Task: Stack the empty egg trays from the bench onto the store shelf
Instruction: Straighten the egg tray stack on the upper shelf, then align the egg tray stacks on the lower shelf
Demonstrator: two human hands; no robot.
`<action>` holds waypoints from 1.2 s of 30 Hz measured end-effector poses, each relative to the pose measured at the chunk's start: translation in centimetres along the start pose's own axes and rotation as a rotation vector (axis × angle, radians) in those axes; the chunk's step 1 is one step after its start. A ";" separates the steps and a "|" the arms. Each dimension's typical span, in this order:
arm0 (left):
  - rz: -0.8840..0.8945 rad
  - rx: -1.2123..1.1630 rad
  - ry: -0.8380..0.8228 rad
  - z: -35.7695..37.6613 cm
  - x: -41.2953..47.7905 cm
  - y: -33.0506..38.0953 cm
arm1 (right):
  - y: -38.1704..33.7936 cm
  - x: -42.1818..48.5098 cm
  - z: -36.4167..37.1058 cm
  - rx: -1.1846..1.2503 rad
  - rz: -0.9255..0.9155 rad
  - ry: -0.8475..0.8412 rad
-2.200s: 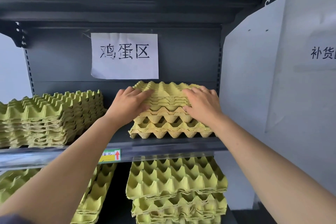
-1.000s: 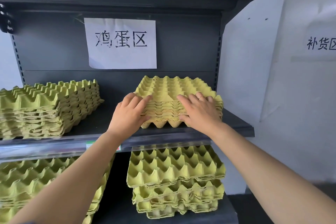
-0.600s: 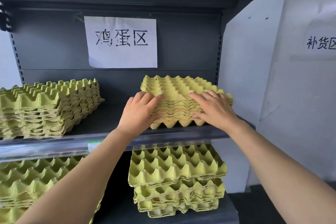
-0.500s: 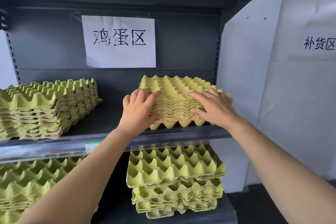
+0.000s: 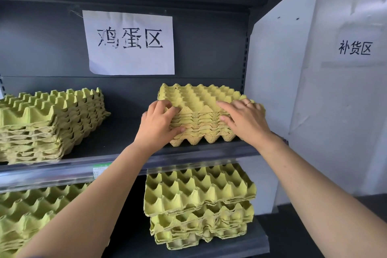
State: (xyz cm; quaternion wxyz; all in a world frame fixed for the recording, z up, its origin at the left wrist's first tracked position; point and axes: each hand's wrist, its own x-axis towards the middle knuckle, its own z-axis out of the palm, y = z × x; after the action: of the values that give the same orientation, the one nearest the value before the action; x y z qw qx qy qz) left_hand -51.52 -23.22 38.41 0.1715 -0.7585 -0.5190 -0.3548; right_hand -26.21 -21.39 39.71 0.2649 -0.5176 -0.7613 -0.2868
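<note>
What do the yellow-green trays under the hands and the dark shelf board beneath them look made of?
The tray stack: moulded paper pulp, matte and fibrous, with soft ragged edges. The shelf board: probably painted sheet metal, smooth dark grey with a dull sheen. Its front strip looks like clear plastic.

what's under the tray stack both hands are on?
The upper egg tray stack rests on the dark shelf board; the board beneath is covered. Below that shelf: a lower egg tray stack.
</note>
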 end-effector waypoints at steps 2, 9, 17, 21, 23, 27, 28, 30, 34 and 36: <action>-0.006 0.061 0.039 -0.6 -0.4 0.3 | -0.8 -0.4 -0.7 -0.019 0.019 0.047; 0.217 0.151 0.284 -1.3 -7.2 2.5 | -4.1 -6.7 -0.6 0.139 -0.176 0.282; 0.227 0.080 -0.185 3.3 -15.8 5.3 | -4.5 -15.9 4.4 0.244 -0.179 -0.213; 0.053 0.134 -0.389 6.1 -17.9 4.1 | -4.4 -16.7 7.0 0.195 -0.110 -0.442; 0.014 0.180 -0.413 7.3 -17.7 2.9 | -4.7 -16.1 8.3 0.167 -0.088 -0.497; -0.102 0.239 -0.518 9.0 -17.0 0.0 | -5.4 -14.1 10.2 0.085 -0.070 -0.598; -0.105 0.247 -0.544 9.3 -16.7 -0.7 | -5.5 -13.6 10.3 0.090 -0.075 -0.613; -0.074 0.237 -0.543 9.9 -16.3 -1.7 | -5.4 -12.9 10.4 0.100 -0.127 -0.555; -0.019 0.126 -0.392 10.4 -15.3 -2.0 | -4.1 -11.9 10.2 0.150 -0.104 -0.406; 0.004 0.121 -0.364 10.9 -14.6 -1.5 | -3.1 -11.9 10.3 0.106 -0.083 -0.383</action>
State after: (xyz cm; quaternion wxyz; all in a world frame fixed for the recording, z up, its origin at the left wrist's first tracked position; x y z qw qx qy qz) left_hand -51.98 -25.48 20.29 0.1209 -0.7996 -0.5602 -0.1796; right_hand -26.34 -22.59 23.69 0.1300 -0.5162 -0.8326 -0.1531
